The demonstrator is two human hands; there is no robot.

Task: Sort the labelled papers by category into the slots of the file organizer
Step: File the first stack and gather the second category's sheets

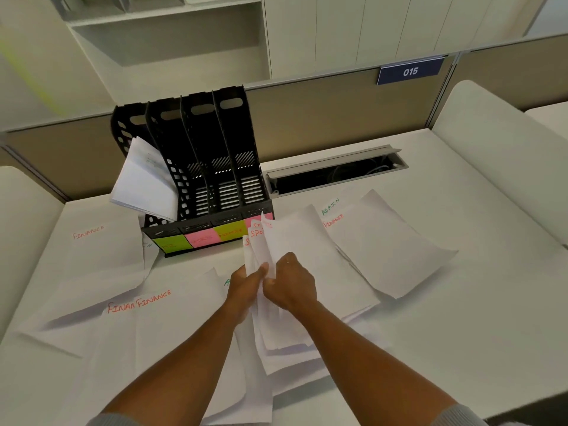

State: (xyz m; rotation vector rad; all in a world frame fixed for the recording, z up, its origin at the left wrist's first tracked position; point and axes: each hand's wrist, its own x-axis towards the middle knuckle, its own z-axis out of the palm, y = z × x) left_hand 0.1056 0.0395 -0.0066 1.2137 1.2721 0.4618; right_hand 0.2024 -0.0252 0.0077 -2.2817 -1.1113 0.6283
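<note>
Right now both hands, left hand (247, 282) and right hand (292, 282), pinch a sheaf of SPORTS papers (270, 241) just at five o'clock of the file organizer (203, 179); loose sheets could fan apart and land in the wrong slot.

Single head-worn wide-angle view, looking forward and steeply down onto the worktop (430, 333) from close above. Both forearms enter from the bottom edge; file organizer (196, 167) sits mid-frame, partition and shelving behind at top. No second view.
</note>
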